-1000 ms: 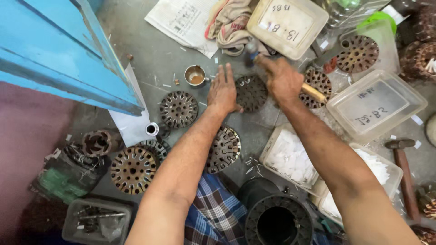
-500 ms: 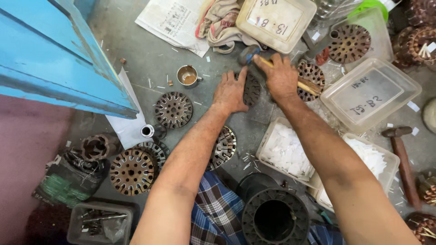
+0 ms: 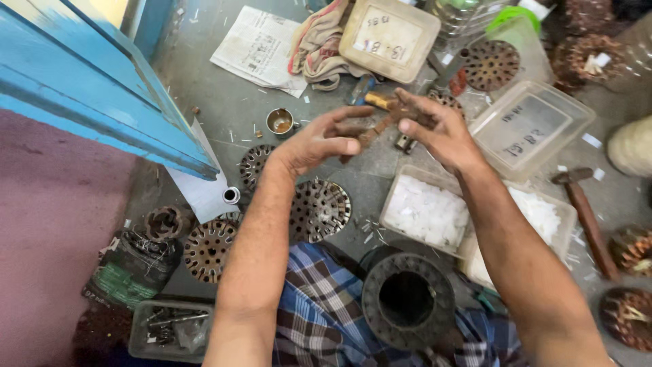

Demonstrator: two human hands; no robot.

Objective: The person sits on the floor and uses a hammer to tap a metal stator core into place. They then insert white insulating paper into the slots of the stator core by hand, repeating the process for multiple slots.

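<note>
Right, both my arms are reaching fwd over the grey floor (image 3: 224,102), elbows low, forearms angling in toward each other. My left hand (image 3: 316,141) is hovering palm-down w/ thumb and fingers pinching one end of a thin rusty disc (image 3: 380,126) seen edge-on, tilted; my right hand (image 3: 435,129) is gripping its other end, fingers curled over the rim. So both hands are clamped on that same piece, held up off the floor, just in front of the wooden-handled tool (image 3: 377,100) lying there.

Pkgs & labels: a beige square lid (image 3: 388,37) w/ handwritten marks is sitting top centre, touching a crumpled rag (image 3: 319,41). A clear plastic box (image 3: 526,126) w/ a marked grey lid is lying tilted just right of my right hand. Two clear tubs of white chips (image 3: 424,211) are sitting side by side under my right forearm. A folded newspaper (image 3: 261,47) is lying top left, printed side up. A small metal cup (image 3: 280,121) is standing near my left hand.

Floor's littered w/ slotted round laminations (image 3: 319,209), more (image 3: 207,248) at left. A black round housing (image 3: 406,299) is resting on my checked cloth (image 3: 319,319) at bottom. A hammer (image 3: 584,211) is lying at right. A blue wooden panel (image 3: 88,88) is filling the upper left, dull pink surface (image 3: 47,258) below it.
</note>
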